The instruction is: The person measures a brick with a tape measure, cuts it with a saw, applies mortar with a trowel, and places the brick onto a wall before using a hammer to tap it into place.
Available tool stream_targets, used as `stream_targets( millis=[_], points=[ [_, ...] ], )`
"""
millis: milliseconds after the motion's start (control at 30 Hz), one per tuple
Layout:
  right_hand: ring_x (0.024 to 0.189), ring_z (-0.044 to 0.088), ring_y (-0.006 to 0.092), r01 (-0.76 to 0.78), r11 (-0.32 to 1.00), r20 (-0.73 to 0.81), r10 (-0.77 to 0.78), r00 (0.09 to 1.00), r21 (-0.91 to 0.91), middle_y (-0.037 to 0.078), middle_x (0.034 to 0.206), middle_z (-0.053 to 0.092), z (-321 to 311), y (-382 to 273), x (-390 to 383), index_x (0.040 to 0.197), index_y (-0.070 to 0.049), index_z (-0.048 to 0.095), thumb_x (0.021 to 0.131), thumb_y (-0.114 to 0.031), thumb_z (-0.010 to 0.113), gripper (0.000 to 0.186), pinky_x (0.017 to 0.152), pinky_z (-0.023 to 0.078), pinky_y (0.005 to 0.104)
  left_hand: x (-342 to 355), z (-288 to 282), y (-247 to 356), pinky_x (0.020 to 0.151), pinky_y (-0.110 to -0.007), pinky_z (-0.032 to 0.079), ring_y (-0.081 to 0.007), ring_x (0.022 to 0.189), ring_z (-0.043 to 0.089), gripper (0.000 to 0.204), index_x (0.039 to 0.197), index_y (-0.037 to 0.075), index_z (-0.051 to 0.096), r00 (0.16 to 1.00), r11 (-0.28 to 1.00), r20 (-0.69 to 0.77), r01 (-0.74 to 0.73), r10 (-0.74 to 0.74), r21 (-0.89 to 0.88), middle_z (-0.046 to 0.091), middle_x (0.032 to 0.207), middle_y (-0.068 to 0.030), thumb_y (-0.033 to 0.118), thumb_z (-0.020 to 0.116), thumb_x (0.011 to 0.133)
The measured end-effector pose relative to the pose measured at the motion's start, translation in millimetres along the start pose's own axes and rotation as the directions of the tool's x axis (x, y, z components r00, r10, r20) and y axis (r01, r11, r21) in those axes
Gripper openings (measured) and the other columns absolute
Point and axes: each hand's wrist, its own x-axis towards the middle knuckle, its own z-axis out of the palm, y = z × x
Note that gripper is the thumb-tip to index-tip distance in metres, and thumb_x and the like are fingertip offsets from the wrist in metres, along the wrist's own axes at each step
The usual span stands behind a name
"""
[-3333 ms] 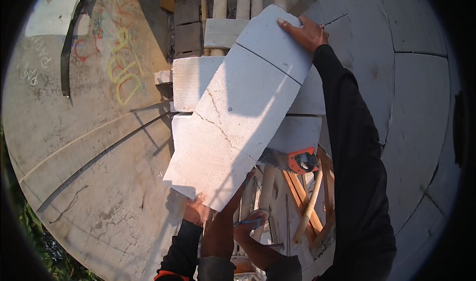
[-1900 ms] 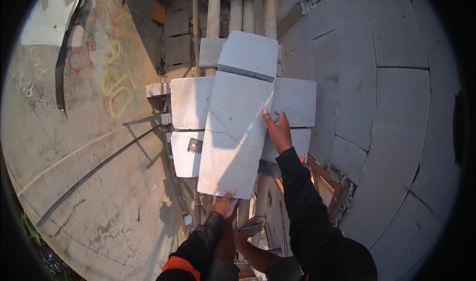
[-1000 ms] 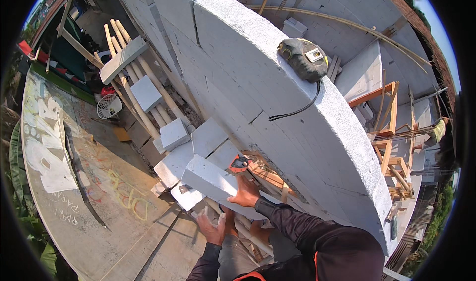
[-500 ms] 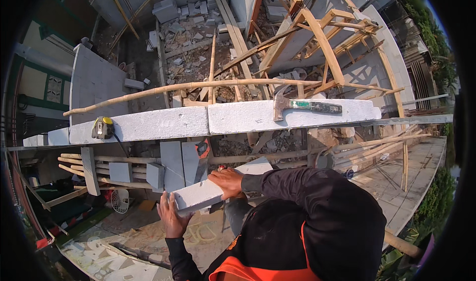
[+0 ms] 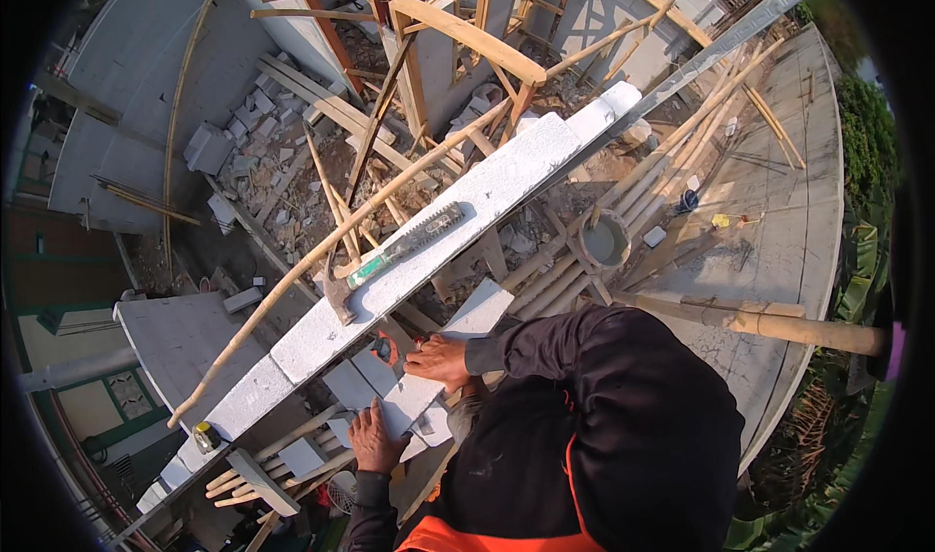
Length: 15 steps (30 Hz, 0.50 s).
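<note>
A cut piece of white lightweight concrete block (image 5: 410, 403) lies between my two hands, low over a stack of grey-white blocks. My left hand (image 5: 376, 439) grips its left end, fingers pointing up along the edge. At its far right edge, my right hand (image 5: 438, 360) is closed on it, the fingertips partly hidden. A small red thing shows beside the right fingers; its kind is unclear. Just beyond lies a handsaw with an orange-red handle (image 5: 386, 346). A claw hammer with a green and black handle (image 5: 368, 269) rests on the white block wall (image 5: 331, 330).
A yellow and black tape measure (image 5: 205, 437) sits at the wall's lower left end. A bamboo pole (image 5: 336, 237) runs along its far side. Bamboo poles (image 5: 545, 289) and a round bucket (image 5: 606, 239) lie to the right. Rubble (image 5: 268, 167) covers the ground beyond.
My view has turned, so the wall now slants up to the right. The block piece has gone from tilted between my hands to lying flatter over the stack. Both hands stay on it.
</note>
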Motion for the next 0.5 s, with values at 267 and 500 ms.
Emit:
stream_targets(
  millis=[267,500],
  points=[
    [0.109,0.057,0.0326,-0.204,0.978,-0.034,0.202,0.979,-0.048,0.011,0.114,0.052,-22.2,17.0,-61.4,0.127,-0.006,0.047,0.049,-0.02,0.088,0.089,0.086,0.041,0.0508,51.4,8.0,31.3,0.101,-0.049,0.041,-0.0376,0.116,0.053,0.111,0.153,0.003,0.033,0.976,0.976,-0.019,-0.216,0.215,-0.033,0.055,0.126,-0.0179,0.035,0.09,0.062],
    [0.116,0.053,0.0365,-0.428,0.903,-0.136,0.418,0.898,-0.048,0.014,0.118,0.051,-12.2,11.7,-121.6,0.132,-0.005,0.047,0.058,-0.017,0.08,0.081,0.093,0.04,0.0524,91.9,21.9,37.5,0.116,-0.049,0.029,-0.0408,0.138,0.04,0.112,0.154,0.002,0.031,0.899,0.897,-0.026,-0.437,0.436,-0.069,0.045,0.146,-0.0242,0.04,0.09,0.067]
  ],
)
